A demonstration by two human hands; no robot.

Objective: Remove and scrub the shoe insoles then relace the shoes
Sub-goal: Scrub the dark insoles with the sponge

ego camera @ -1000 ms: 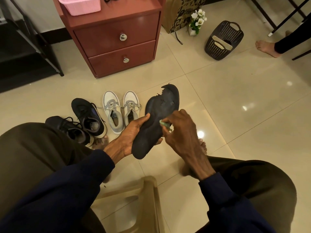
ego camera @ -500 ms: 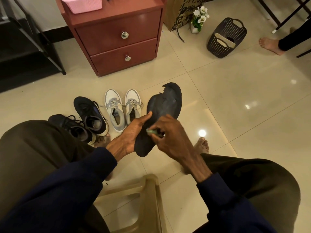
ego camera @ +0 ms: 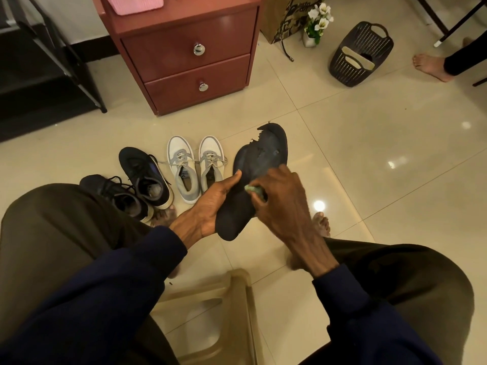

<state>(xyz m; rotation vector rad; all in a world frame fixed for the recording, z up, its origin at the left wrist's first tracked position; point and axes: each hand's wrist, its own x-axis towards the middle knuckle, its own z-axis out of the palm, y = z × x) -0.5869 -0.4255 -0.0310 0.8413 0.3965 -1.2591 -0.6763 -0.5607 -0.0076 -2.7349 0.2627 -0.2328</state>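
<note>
Here, your left hand (ego camera: 210, 206) cradles the worn black foam insole (ego camera: 263, 159) from beneath, thumb over its edge; your right hand (ego camera: 282, 206) pinches a small green scrub pad (ego camera: 253, 190) against its middle, above the cream floor tiles (ego camera: 369, 154).

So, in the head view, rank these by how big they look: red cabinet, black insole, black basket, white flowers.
1. red cabinet
2. black insole, held nearest the camera, so this rank is unsure
3. black basket
4. white flowers
</note>
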